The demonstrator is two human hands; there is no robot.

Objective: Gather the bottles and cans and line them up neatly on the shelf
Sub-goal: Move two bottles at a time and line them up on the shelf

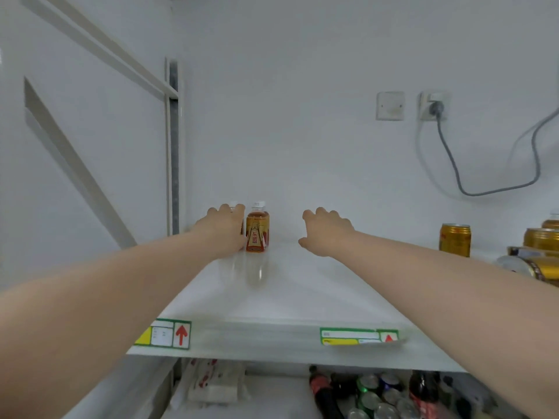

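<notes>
On the white shelf (290,297), an orange-labelled bottle (257,227) with a white cap stands upright near the back wall. Just left of it is a second bottle (234,204), mostly hidden behind my left hand (225,229), which wraps around it; only its white cap shows. My right hand (326,232) hovers over the shelf to the right of the bottles, fingers spread, holding nothing. A gold can (454,239) stands upright far right; more gold cans (541,237) stand and lie beyond it at the frame's edge.
A lower shelf holds dark cola bottles (322,391) and several green and silver cans (370,394), plus a white packet at left. Price labels (169,333) sit on the shelf's front edge. A socket with a grey cable (453,158) is on the back wall.
</notes>
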